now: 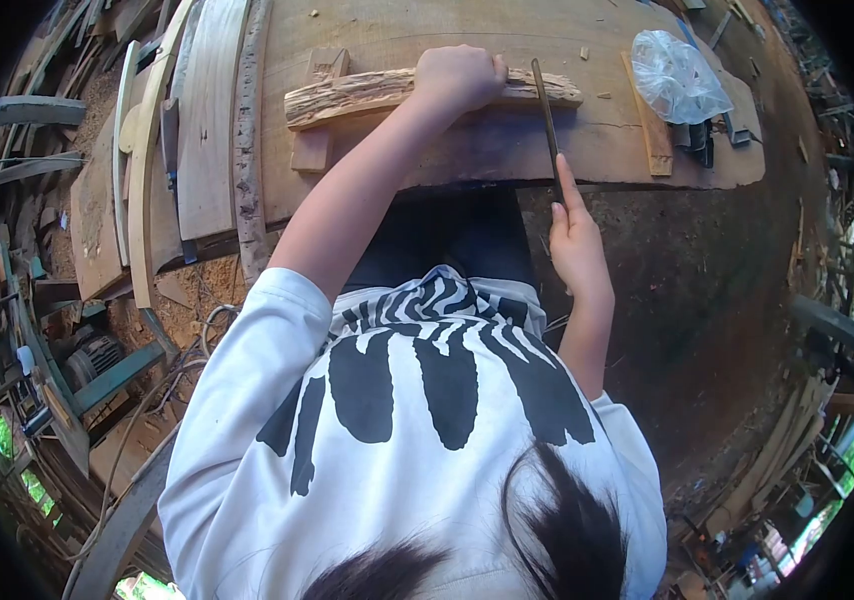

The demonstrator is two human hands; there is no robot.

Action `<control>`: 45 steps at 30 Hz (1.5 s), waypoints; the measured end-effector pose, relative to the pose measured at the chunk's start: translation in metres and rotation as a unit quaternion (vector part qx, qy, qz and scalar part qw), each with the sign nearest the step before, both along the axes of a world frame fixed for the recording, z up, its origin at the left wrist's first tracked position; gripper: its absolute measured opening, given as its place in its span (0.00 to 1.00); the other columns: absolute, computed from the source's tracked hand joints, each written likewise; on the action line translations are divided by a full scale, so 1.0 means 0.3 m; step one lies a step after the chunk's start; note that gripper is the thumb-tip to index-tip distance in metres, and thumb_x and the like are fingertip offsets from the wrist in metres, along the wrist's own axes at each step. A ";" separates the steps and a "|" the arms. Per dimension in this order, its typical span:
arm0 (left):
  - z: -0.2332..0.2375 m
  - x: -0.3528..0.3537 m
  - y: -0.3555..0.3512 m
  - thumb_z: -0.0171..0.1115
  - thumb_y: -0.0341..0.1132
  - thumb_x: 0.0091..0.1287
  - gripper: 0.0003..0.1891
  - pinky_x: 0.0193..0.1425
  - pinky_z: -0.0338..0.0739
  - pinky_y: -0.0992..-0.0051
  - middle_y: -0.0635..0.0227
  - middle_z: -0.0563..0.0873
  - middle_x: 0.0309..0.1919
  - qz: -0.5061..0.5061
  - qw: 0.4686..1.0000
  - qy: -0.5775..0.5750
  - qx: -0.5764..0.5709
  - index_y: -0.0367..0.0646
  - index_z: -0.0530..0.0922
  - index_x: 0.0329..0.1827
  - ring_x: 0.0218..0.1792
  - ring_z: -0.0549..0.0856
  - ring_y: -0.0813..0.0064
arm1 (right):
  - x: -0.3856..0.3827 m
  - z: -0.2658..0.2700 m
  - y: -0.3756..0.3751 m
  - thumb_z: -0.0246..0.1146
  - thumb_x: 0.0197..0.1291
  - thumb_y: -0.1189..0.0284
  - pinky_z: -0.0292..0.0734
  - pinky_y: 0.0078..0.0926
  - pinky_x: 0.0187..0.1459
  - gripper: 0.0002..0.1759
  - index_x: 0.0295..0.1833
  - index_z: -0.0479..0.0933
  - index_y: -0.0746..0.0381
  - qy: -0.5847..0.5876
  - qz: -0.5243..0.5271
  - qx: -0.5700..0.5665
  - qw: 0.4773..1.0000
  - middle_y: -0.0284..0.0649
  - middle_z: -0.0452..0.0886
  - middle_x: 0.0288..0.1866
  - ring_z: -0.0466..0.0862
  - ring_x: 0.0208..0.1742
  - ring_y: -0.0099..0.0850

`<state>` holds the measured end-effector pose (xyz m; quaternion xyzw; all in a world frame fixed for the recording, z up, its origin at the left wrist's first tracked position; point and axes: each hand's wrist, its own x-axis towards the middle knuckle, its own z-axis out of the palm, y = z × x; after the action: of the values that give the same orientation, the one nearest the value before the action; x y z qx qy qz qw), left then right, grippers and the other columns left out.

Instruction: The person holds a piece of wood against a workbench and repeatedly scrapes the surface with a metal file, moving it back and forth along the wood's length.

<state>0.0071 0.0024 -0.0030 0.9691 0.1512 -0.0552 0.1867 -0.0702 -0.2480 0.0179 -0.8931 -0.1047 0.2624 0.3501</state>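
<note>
The left hand (460, 77) clasps a rough wood strip (367, 98). The right hand (576, 240) grips what seems a file (549, 122), crosswise near the strip's right end.

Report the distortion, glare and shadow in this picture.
In the head view throughout: fisheye distortion and black corners; highlights glint on the bag; bright patches blow out at the lower left and right edges; shadow darkens the table below the log.
</note>
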 end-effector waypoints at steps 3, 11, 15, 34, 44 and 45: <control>0.003 -0.006 0.003 0.39 0.50 0.76 0.28 0.54 0.82 0.56 0.54 0.90 0.40 -0.009 1.000 -0.007 0.001 0.43 0.88 0.42 0.44 0.89 0.52 | 0.030 -0.030 0.038 0.49 0.77 0.75 0.75 0.35 0.60 0.34 0.81 0.56 0.31 -0.082 0.012 0.017 0.996 0.54 0.80 0.61 0.85 0.51 0.42; 0.005 -0.009 -0.001 0.40 0.50 0.75 0.28 0.54 0.82 0.56 0.54 0.90 0.39 -0.001 1.000 -0.018 0.004 0.43 0.88 0.42 0.43 0.90 0.53 | 0.204 -0.007 0.186 0.49 0.77 0.73 0.73 0.39 0.64 0.33 0.81 0.55 0.32 -0.011 0.010 0.011 1.000 0.60 0.76 0.66 0.82 0.62 0.51; 0.008 -0.009 -0.008 0.40 0.50 0.75 0.27 0.55 0.82 0.56 0.54 0.90 0.41 0.036 0.999 -0.016 -0.003 0.44 0.88 0.43 0.44 0.89 0.53 | 0.151 -0.039 0.151 0.49 0.76 0.73 0.78 0.42 0.52 0.35 0.81 0.53 0.32 -0.082 0.021 0.011 0.996 0.64 0.82 0.45 0.85 0.48 0.58; -0.008 0.000 0.007 0.38 0.46 0.76 0.27 0.52 0.82 0.55 0.54 0.90 0.41 0.008 0.999 -0.038 0.004 0.43 0.88 0.41 0.43 0.89 0.52 | 0.225 -0.064 0.185 0.48 0.76 0.74 0.76 0.48 0.56 0.34 0.81 0.54 0.33 -0.075 0.029 0.016 0.997 0.65 0.80 0.54 0.82 0.56 0.59; -0.001 0.007 0.009 0.39 0.46 0.76 0.27 0.52 0.82 0.55 0.53 0.90 0.40 0.012 1.000 -0.012 -0.017 0.40 0.88 0.40 0.43 0.89 0.52 | -0.065 0.055 -0.049 0.48 0.75 0.76 0.77 0.47 0.49 0.36 0.82 0.52 0.32 0.005 -0.005 -0.039 0.999 0.61 0.83 0.48 0.85 0.44 0.58; 0.000 0.004 0.012 0.39 0.46 0.76 0.27 0.51 0.83 0.54 0.52 0.90 0.39 0.001 1.000 -0.013 -0.016 0.40 0.88 0.39 0.43 0.89 0.52 | -0.061 0.074 -0.048 0.48 0.75 0.77 0.77 0.47 0.49 0.36 0.82 0.53 0.33 0.048 -0.016 -0.066 0.997 0.61 0.83 0.49 0.85 0.44 0.58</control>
<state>0.0083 0.0061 -0.0031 0.9665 0.1484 -0.0447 0.2046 -0.0885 -0.2623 0.0401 -0.9021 -0.0564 0.3057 0.2992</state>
